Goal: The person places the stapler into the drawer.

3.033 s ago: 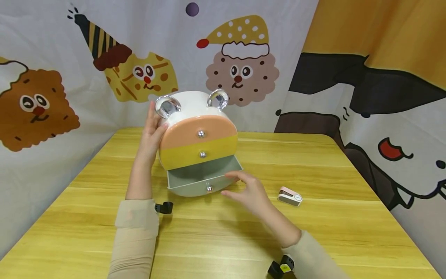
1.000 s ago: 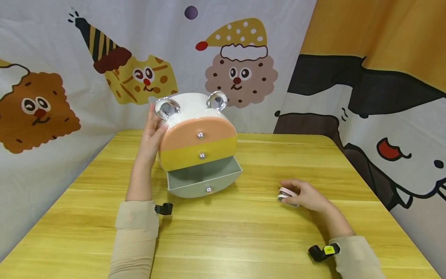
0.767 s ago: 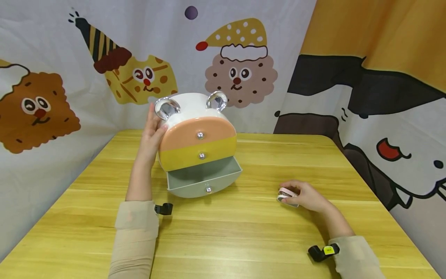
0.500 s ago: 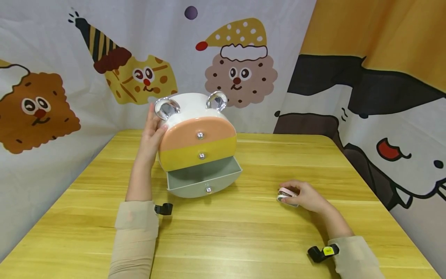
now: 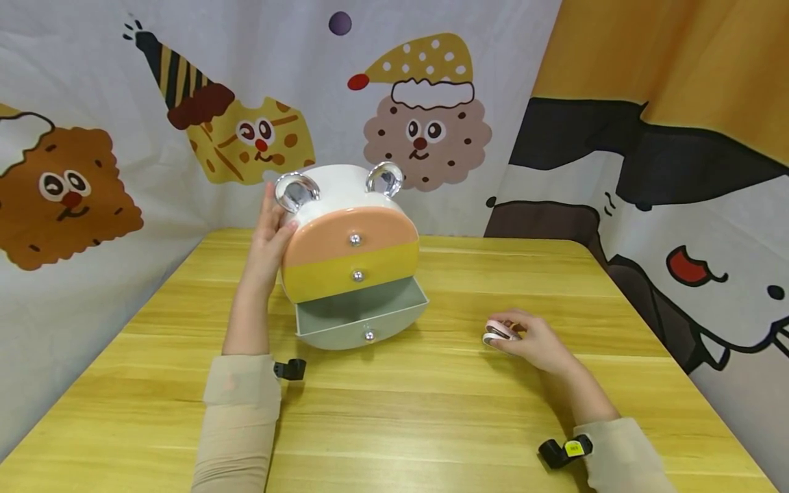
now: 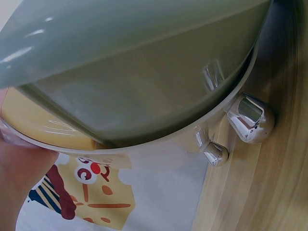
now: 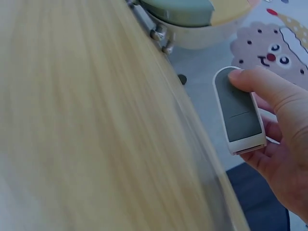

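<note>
A small drawer cabinet (image 5: 351,253) with silver ears stands on the table, its front striped orange, yellow and grey-green. Its bottom grey-green drawer (image 5: 335,333) is pulled out and holds nothing visible; the two upper drawers are closed. My left hand (image 5: 266,239) lies along the cabinet's left side, fingers straight, thumb near the front edge. To the right of the cabinet, my right hand (image 5: 531,340) pinches a mini stapler (image 5: 498,333), pink and white, between thumb and fingers. In the right wrist view, the thumb presses on the grey base of the stapler (image 7: 237,108).
The wooden table (image 5: 394,424) runs back to a cartoon-printed curtain (image 5: 345,89). Silver ball feet (image 6: 250,120) show under the cabinet in the left wrist view. Black camera mounts (image 5: 290,370) sit at both sleeves.
My right hand left the bottom drawer's side and took hold of the stapler. Just now it has shifted slightly up and left with it. The left hand and cabinet stayed put.
</note>
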The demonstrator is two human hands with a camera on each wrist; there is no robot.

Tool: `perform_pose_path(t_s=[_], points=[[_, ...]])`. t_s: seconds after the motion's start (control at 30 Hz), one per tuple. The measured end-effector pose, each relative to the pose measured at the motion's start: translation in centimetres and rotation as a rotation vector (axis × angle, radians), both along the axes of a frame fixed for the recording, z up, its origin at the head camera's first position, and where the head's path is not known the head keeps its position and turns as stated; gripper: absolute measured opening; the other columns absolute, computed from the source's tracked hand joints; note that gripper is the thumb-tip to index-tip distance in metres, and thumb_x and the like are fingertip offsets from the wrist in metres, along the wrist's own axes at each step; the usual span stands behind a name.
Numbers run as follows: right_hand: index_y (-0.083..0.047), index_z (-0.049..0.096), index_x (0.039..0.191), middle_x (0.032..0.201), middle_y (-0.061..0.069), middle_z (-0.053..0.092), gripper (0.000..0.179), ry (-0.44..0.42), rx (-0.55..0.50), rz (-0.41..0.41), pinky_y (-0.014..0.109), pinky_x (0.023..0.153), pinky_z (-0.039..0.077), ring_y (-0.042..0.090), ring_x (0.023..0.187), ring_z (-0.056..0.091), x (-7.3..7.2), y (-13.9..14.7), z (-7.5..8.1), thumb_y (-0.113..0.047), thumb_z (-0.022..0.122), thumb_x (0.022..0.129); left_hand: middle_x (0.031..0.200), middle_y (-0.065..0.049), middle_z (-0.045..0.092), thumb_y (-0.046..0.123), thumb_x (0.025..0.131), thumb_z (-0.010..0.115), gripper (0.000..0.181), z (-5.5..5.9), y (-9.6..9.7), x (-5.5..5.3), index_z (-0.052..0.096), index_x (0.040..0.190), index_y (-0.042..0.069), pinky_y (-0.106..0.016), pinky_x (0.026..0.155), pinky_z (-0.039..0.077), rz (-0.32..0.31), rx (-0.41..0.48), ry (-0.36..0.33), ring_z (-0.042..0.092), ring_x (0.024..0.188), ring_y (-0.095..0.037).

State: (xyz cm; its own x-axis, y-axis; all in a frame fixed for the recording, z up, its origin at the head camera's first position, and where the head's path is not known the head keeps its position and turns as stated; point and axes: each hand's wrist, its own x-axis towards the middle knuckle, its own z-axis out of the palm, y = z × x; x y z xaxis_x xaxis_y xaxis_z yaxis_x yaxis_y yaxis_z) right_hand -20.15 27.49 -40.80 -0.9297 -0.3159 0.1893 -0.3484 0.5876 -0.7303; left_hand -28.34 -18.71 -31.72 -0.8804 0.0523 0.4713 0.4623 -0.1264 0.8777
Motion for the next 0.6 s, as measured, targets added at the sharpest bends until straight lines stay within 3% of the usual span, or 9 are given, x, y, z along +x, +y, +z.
perform_pose_path(t_s=[0.2,0.3,0.6], points=[[0.005,0.063,0.119,0.111,0.018,0.062,0.04,0.055,-0.002,0.027,0.034,0.071,0.05,0.031,0.088,0.056,1.4,-2.6,3.1,-0.003,0.075,0.082,0.154,-0.014,0.025,0.011,0.098,0.049,0.074,0.1,0.0,0.0,0.008,0.154,0.034,-0.025,0.11,0.023,0.0,-0.007,0.003,0.026,0.138,-0.018],[0.004,0.063,0.12,0.113,0.018,0.061,0.04,0.045,-0.014,0.027,0.032,0.07,0.05,0.031,0.089,0.055,1.4,-3.3,3.5,-0.004,0.074,0.082,0.153,-0.014,0.026,0.011,0.098,0.049,0.074,0.0,0.0,0.0,0.008,0.154,0.034,-0.025,0.11,0.025,0.005,-0.012,0.0,0.027,0.137,-0.018],[-0.009,0.065,0.123,0.116,0.005,0.061,0.043,0.084,-0.056,0.03,0.032,0.072,0.05,0.02,0.09,0.055,-1.2,-4.9,1.9,-0.018,0.077,0.082,0.152,-0.017,0.028,0.009,0.098,0.048,0.073,-0.1,0.0,-0.1,0.008,0.155,0.032,-0.024,0.107,0.028,-0.005,-0.001,0.018,0.03,0.135,-0.02]])
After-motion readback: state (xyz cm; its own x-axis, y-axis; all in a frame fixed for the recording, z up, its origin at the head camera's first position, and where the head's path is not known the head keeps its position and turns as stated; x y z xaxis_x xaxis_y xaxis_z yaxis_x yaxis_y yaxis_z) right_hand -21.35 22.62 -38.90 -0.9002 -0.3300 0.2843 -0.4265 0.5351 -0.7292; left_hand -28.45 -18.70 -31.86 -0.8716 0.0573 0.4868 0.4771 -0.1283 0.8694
